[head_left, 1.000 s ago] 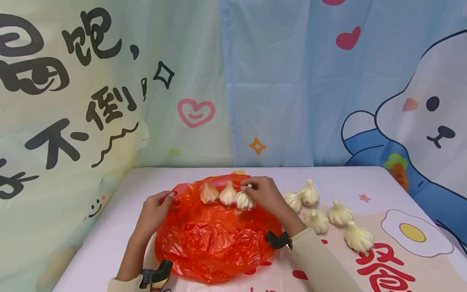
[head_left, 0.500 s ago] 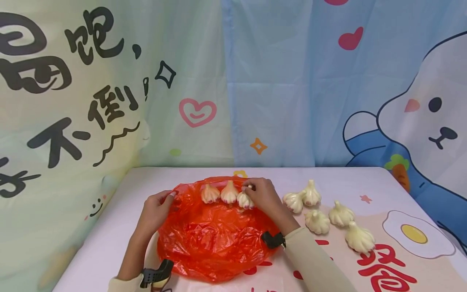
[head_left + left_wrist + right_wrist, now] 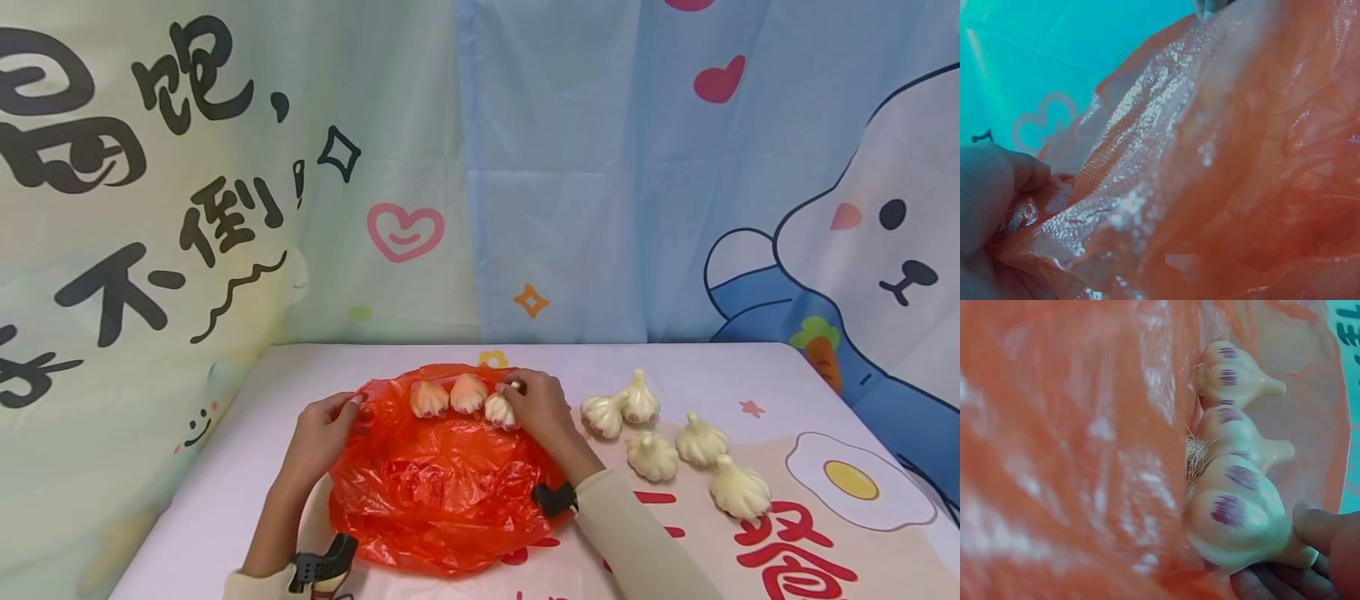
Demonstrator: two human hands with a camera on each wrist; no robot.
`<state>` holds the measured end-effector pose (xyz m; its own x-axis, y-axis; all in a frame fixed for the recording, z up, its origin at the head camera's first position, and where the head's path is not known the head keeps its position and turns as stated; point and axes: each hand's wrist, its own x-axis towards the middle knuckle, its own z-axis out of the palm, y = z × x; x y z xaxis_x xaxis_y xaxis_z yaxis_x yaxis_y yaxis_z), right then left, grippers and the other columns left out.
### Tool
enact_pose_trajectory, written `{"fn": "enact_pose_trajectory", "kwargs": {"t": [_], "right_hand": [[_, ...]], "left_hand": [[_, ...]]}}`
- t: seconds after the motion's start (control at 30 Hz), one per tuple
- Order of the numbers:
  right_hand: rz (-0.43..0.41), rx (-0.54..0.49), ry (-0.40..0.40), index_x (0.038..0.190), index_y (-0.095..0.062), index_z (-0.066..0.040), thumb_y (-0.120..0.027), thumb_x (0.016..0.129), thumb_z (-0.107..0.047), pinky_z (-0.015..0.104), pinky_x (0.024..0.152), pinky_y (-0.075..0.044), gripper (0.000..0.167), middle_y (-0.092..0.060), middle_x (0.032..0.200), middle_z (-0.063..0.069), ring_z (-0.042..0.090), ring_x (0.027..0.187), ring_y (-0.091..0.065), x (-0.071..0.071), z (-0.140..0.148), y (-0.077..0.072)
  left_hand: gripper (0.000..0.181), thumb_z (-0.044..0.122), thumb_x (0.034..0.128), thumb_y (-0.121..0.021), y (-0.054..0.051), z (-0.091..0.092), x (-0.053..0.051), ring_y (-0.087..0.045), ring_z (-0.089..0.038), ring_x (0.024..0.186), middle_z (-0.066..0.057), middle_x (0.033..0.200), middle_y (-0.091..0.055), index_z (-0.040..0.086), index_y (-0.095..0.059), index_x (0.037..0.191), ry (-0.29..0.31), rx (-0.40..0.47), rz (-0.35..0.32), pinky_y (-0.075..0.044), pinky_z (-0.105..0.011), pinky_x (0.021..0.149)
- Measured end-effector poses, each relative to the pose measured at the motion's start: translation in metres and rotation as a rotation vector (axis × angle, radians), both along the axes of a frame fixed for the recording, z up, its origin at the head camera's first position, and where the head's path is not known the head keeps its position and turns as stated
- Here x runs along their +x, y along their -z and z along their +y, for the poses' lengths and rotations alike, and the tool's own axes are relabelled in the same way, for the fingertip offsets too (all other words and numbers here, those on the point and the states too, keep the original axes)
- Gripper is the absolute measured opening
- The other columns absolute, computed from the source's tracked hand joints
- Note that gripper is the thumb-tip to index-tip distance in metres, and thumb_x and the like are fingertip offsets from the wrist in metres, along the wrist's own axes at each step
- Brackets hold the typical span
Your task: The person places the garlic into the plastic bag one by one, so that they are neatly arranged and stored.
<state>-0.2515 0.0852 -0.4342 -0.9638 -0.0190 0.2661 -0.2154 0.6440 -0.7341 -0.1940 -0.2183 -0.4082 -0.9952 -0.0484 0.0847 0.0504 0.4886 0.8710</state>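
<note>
A crumpled red plastic bag (image 3: 442,508) lies on the table, its mouth spread between both hands. My left hand (image 3: 318,437) pinches the bag's left edge; in the left wrist view, thumb and fingers of the left hand (image 3: 991,200) grip the bunched film. At the right of the mouth, my right hand (image 3: 546,412) holds a garlic bulb (image 3: 500,412) by its stem. That purple-streaked bulb (image 3: 1235,515) fills the right wrist view's lower middle. Two more garlic bulbs, one at the left (image 3: 429,400) and one in the middle (image 3: 468,393), sit beside it inside the bag.
Several pale garlic bulbs (image 3: 651,456) lie loose on the patterned tablecloth (image 3: 765,542) to the right of the bag. A printed cloth backdrop (image 3: 555,167) hangs behind the table's far edge.
The left and middle bulbs have tipped so their stems no longer show in the head view. The bag's right side has drawn inward with my right forearm. My left hand stays put.
</note>
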Motion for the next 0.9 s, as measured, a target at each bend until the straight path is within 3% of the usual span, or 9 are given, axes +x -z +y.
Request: {"fn": "enact_pose_trajectory", "kwargs": {"t": [0.2,0.5,0.9], "right_hand": [[-0.019,-0.057,0.002,0.108,-0.073,-0.008,-0.07,0.091,-0.015,0.036,0.077,-0.056,0.019,-0.07,0.094,0.004,0.02,0.078,-0.059,-0.002,0.0,0.004],[0.113,-0.115,-0.004,0.098,-0.073,-0.005,-0.071,0.089,-0.014,0.033,0.064,-0.052,0.013,-0.068,0.083,0.004,0.017,0.069,-0.058,-0.005,-0.003,0.005],[0.01,-0.161,0.068,0.103,-0.073,-0.006,-0.073,0.089,-0.018,0.038,0.078,-0.055,0.019,-0.07,0.092,0.006,0.022,0.081,-0.061,-0.006,-0.004,0.016]], "left_hand": [[0.034,0.026,0.1033,-0.047,0.0,0.0,-0.001,-0.068,-0.024,0.086,-0.012,0.103,-0.069,0.003,-0.065,0.121,0.004,-0.021,0.006,-0.057,-0.034,0.077],[0.035,0.025,0.1033,-0.047,-0.002,0.0,0.0,-0.067,-0.024,0.087,-0.013,0.103,-0.069,0.002,-0.066,0.121,-0.005,-0.014,0.006,-0.057,-0.035,0.078],[0.034,0.025,0.1032,-0.047,-0.001,-0.001,0.001,-0.067,-0.024,0.087,-0.012,0.103,-0.069,0.003,-0.065,0.122,0.006,-0.008,-0.003,-0.057,-0.034,0.077]]}}
